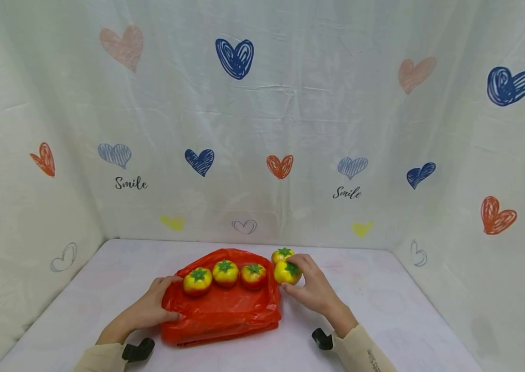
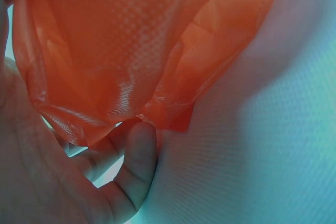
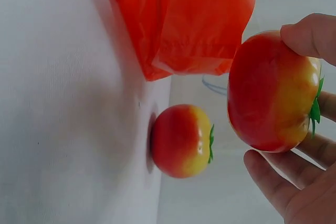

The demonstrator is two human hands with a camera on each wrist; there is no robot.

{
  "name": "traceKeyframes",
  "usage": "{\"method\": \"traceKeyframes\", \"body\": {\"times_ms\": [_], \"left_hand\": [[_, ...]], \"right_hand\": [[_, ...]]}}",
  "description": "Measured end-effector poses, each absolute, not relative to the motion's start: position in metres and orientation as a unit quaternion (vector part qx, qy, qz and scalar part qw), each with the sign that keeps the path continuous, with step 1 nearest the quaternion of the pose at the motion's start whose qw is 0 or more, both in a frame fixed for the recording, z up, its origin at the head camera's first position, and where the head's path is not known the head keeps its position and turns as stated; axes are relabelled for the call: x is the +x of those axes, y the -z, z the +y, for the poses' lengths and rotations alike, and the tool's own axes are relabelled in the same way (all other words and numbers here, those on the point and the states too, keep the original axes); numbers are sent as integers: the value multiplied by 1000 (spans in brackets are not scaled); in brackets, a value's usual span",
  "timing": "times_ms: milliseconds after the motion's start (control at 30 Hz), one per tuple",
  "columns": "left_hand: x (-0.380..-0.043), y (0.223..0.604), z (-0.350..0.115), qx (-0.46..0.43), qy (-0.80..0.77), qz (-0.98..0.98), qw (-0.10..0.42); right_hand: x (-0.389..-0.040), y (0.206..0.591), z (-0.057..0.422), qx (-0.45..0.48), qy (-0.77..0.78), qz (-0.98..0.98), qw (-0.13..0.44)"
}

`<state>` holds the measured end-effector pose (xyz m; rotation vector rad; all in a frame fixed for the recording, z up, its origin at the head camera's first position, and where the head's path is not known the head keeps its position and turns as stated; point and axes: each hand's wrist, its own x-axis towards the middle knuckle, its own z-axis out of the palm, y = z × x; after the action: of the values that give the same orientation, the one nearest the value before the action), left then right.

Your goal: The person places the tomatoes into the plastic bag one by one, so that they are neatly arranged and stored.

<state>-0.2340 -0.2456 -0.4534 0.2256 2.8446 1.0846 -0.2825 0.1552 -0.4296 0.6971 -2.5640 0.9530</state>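
A red plastic bag (image 1: 225, 323) lies on the table with three red-and-yellow tomatoes on it, including a left one (image 1: 197, 281), a middle one (image 1: 225, 273) and a right one (image 1: 253, 276). My left hand (image 1: 153, 305) grips the bag's left side; in the left wrist view its thumb and fingers curl about the crinkled plastic (image 2: 105, 51). Just beyond the bag's right edge, my right hand (image 1: 311, 287) holds another tomato (image 3: 273, 93) raised off the table, pinched between thumb and fingers. Behind it a further tomato (image 1: 282, 254) stands on the table, green leaves facing up.
The white table (image 1: 360, 289) reaches back to a pale curtain (image 1: 262, 113) printed with hearts and the word Smile. More of this curtain hangs along both sides. A dark wrist camera (image 1: 138, 350) sits at the left sleeve, and another (image 1: 322, 339) at the right.
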Motion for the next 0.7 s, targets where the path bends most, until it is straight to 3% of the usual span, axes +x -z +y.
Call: {"method": "traceKeyframes", "body": {"times_ms": [700], "left_hand": [[-232,451,-244,69,-362,928,51]], "right_hand": [[-272,428,136,295,-312,-891,148]]}}
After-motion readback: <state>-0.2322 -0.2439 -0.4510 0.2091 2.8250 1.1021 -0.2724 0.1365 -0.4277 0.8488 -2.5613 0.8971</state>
